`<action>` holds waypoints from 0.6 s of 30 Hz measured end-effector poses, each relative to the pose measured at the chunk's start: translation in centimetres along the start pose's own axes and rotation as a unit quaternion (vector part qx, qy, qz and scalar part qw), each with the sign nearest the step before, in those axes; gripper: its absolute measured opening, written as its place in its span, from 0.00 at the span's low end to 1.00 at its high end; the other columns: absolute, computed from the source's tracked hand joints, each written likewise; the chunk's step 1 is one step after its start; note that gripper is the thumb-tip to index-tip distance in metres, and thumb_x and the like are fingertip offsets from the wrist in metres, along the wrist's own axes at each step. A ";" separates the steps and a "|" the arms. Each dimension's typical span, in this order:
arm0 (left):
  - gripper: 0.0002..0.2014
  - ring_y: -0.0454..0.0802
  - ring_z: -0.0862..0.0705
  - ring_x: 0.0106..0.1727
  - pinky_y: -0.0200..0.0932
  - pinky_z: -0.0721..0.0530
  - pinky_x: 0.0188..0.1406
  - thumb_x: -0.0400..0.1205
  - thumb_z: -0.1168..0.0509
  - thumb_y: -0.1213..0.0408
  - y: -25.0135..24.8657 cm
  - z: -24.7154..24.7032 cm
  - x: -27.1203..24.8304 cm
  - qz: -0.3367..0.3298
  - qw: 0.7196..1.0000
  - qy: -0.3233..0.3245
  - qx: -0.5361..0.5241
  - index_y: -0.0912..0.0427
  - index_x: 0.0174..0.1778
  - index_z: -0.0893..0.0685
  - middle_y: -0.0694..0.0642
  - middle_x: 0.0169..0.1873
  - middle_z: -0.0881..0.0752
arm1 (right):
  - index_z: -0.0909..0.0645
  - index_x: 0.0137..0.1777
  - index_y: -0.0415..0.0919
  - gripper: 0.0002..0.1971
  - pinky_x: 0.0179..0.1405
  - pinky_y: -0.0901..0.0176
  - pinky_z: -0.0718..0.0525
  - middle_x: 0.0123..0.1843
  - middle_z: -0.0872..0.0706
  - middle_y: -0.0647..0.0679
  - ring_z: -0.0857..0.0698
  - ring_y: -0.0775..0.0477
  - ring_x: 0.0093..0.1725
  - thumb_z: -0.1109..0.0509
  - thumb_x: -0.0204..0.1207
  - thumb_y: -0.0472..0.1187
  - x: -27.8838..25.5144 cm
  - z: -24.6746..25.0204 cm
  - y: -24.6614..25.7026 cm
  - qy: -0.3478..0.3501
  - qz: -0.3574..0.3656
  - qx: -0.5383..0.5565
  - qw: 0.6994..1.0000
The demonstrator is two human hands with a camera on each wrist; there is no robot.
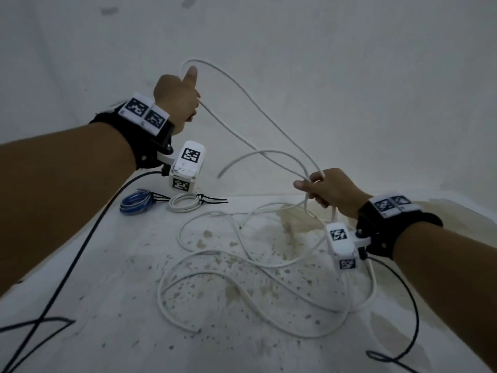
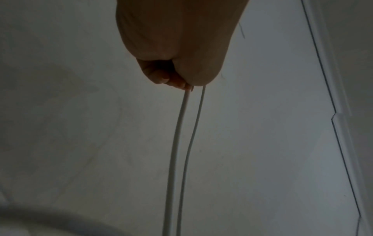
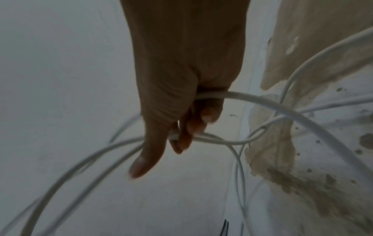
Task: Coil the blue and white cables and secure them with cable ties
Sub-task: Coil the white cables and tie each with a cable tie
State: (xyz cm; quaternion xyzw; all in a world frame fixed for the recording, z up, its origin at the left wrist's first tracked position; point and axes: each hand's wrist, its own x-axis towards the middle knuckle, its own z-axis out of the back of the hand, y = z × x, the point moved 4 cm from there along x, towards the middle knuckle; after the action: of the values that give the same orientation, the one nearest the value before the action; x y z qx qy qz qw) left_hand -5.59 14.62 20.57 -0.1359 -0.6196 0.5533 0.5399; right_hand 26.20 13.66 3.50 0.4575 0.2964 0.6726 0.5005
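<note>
1. The long white cable [image 1: 242, 265] sprawls in loose bends over the stained white surface [image 1: 107, 305], its upper part lifted as a loop between both hands.
2. Left hand [image 1: 176, 96], raised with thumb up, has its fingers curled round 2 strands; right hand [image 1: 329, 191], lower, clutches the gathered crossing strands. I'd keep each new loop matched in size and feed slack slowly.
3. Likely snag: the trailing bends cross one another and may knot.
4. Well apart, near the left wrist, a blue coil [image 1: 134, 203] and a small white coil [image 1: 185, 202] lie already tied with black cable ties [image 1: 212, 201].
</note>
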 end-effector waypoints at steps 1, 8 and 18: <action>0.28 0.49 0.26 0.20 0.36 0.28 0.17 0.85 0.43 0.41 0.4 0.2 0.1 0.007 1.000 0.002 -0.001 0.60 0.28 0.24 0.55 0.25 0.22 | 0.15 0.37 0.33 0.24 0.19 0.64 0.30 0.28 0.14 0.46 0.26 0.52 0.24 0.21 0.65 0.57 0.0 0.2 0.3 0.037 -0.016 0.056 0.998; 0.26 0.49 0.28 0.21 0.37 0.28 0.20 0.84 0.41 0.40 1.9 0.6 -0.3 0.039 0.999 0.027 -0.019 0.59 0.30 0.26 0.55 0.26 0.24 | 0.16 0.39 0.25 0.32 0.18 0.65 0.38 0.20 0.23 0.52 0.34 0.52 0.20 0.28 0.74 0.61 -0.3 1.9 1.6 0.016 -0.046 -0.013 0.999; 0.28 0.50 0.26 0.20 0.39 0.26 0.19 0.82 0.37 0.39 -2.7 -1.5 -2.6 -0.093 0.992 0.088 -0.006 0.59 0.26 0.24 0.56 0.22 0.23 | 0.15 0.46 0.36 0.13 0.22 0.62 0.40 0.24 0.33 0.51 0.38 0.51 0.24 0.25 0.77 0.47 -0.8 -0.9 5.9 0.050 0.016 0.054 0.997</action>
State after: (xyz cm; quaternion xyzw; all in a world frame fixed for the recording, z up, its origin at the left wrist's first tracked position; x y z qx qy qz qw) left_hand -2.21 12.48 21.23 -0.1288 -0.5831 0.4828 0.6406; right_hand 23.09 11.10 7.92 0.4547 0.3499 0.6851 0.4489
